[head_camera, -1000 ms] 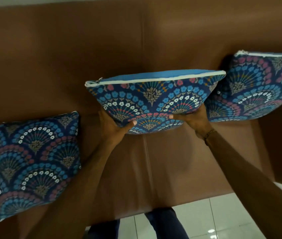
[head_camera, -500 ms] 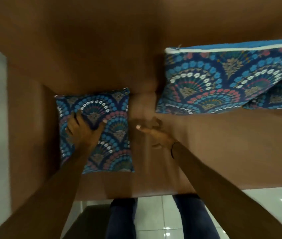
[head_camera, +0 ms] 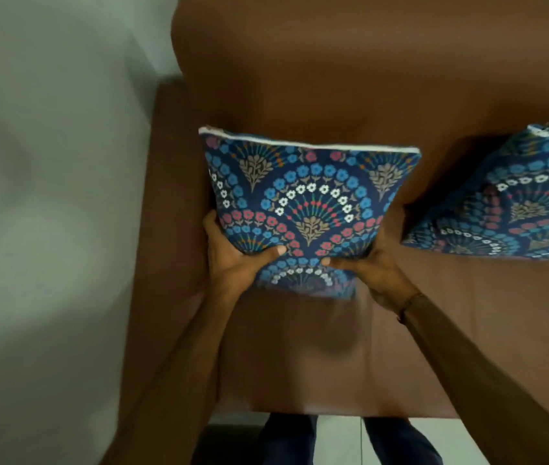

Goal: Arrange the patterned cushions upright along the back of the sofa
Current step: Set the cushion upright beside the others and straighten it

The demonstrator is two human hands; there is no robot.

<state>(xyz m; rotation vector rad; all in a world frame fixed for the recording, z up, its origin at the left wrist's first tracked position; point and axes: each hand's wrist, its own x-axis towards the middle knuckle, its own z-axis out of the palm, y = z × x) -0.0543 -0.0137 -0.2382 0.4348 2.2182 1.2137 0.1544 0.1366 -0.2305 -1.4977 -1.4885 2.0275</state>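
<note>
A blue patterned cushion [head_camera: 306,199] with a white zip edge on top stands upright near the left end of the brown sofa [head_camera: 350,72], close to its backrest. My left hand [head_camera: 232,256] grips its lower left corner, thumb on the front face. My right hand [head_camera: 370,266] grips its lower right corner the same way. A second patterned cushion [head_camera: 514,199] leans upright against the backrest at the right, partly cut off by the frame edge.
The sofa's left armrest [head_camera: 169,203] rises just left of the held cushion. A pale wall [head_camera: 48,196] fills the left side. The seat [head_camera: 350,357] stretches toward me; my legs and white floor tiles [head_camera: 336,441] show below its front edge.
Both hands left the middle cushion leaning on the backrest, went left to the flat cushion, took hold of it and raised it upright. The view shifted left.
</note>
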